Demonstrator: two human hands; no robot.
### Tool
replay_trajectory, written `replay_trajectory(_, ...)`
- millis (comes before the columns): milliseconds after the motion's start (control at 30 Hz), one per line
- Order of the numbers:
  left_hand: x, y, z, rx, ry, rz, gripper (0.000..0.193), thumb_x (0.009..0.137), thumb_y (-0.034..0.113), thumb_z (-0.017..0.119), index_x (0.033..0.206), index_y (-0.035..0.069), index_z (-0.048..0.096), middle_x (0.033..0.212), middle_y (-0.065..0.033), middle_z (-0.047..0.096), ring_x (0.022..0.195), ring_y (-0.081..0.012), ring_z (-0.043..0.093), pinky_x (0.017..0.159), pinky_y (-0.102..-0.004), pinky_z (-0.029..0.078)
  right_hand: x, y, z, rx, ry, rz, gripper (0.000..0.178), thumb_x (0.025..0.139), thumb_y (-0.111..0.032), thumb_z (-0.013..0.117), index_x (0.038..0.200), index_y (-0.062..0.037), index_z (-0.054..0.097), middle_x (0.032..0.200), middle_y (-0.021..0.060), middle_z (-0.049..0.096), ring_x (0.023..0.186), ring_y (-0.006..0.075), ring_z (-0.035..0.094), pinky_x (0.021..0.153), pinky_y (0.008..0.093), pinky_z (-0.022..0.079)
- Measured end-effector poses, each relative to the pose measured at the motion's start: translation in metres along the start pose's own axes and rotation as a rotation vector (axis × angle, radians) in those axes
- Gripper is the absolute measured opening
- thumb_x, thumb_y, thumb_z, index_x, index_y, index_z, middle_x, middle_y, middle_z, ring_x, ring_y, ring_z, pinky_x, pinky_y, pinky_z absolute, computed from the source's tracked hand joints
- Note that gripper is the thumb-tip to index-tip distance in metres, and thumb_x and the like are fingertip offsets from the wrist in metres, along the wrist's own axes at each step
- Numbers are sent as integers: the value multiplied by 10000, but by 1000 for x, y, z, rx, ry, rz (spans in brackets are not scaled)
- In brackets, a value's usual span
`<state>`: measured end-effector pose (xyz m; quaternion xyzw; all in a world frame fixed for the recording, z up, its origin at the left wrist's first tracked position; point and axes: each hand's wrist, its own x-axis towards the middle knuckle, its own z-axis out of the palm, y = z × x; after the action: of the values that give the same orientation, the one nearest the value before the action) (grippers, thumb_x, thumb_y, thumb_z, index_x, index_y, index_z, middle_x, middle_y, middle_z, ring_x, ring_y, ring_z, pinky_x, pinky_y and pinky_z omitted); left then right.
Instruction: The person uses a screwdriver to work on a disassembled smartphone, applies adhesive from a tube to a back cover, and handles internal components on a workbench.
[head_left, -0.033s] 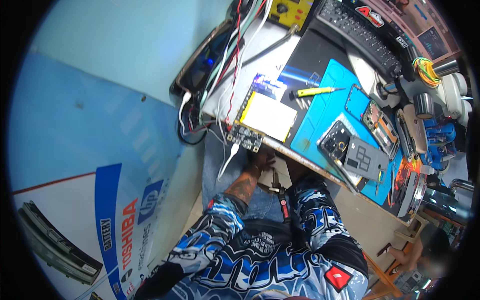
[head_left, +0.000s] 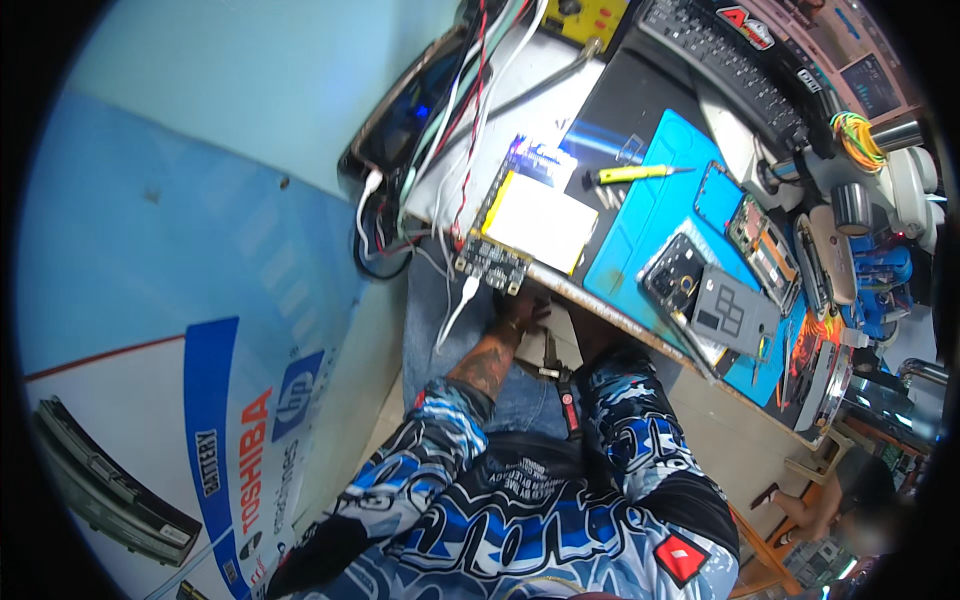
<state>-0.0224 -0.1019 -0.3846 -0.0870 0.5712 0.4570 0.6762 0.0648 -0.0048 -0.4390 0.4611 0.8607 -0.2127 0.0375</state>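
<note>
My left hand (head_left: 524, 314) is low in shadow beside the bench's front edge, over my lap. Its visible fingers look stretched and a little apart, with nothing seen in them. The bench hides my right hand; only my right forearm (head_left: 598, 338) shows, running under the edge. Between my arms hangs a dark strap (head_left: 569, 408) with a red tag. Just above my left hand, a green-black circuit board (head_left: 492, 262) carries a white, yellow-edged flat panel (head_left: 543, 222). A white cable plug (head_left: 468, 291) goes into the board's near edge.
On a blue mat (head_left: 632, 235) lie a yellow pen-shaped tool (head_left: 635, 174), a black phone back (head_left: 676, 268), a grey phone back (head_left: 732, 310) and an opened phone (head_left: 764, 244). A keyboard (head_left: 725, 75) and a microscope (head_left: 853, 205) stand beyond. Another person (head_left: 835, 505) sits at lower right.
The whole view has shifted very slightly. My arms and the things on the bench otherwise stay as they were.
</note>
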Motion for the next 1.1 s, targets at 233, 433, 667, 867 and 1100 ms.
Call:
replay_trajectory(233,36,33,30,-173,-158,226,193,1008,256,554,1081,101,644,943,-62,670,751,-206,631,633,-349,538,-49,-5,-71,49,-4,-171,328,953,-265,563,1243,-146,662,1236,194,677,1134,399,644,975,525,491)
replay_trajectory(433,74,52,45,-394,-355,151,278,1025,226,461,1139,37,629,902,-172,674,714,-324,684,594,-468,585,-107,-27,-150,279,-73,32,444,1026,-223,552,1464,-149,547,1304,219,657,1207,401,626,1017,443,499)
replay_trajectory(667,-18,86,67,-378,-398,117,323,1072,347,467,1248,112,602,1208,-164,658,994,-337,689,873,-558,546,-148,-48,-170,710,-87,105,475,988,-242,663,1427,-83,576,1178,225,719,1036,333,728,938,407,537)
replay_trajectory(867,-33,64,67,-510,-389,163,247,1030,260,518,1224,135,607,1177,-78,634,1063,-263,619,927,-483,511,-138,-50,-201,484,541,158,251,969,-198,661,1086,9,740,926,221,737,912,385,710,867,453,525)
replay_trajectory(1100,-102,44,55,-407,-81,98,168,942,68,455,1075,127,539,1119,-54,599,1131,-280,614,1019,-508,472,-126,-14,-195,-59,596,57,267,905,-200,685,1088,-7,702,1022,237,702,957,462,654,879,538,500)
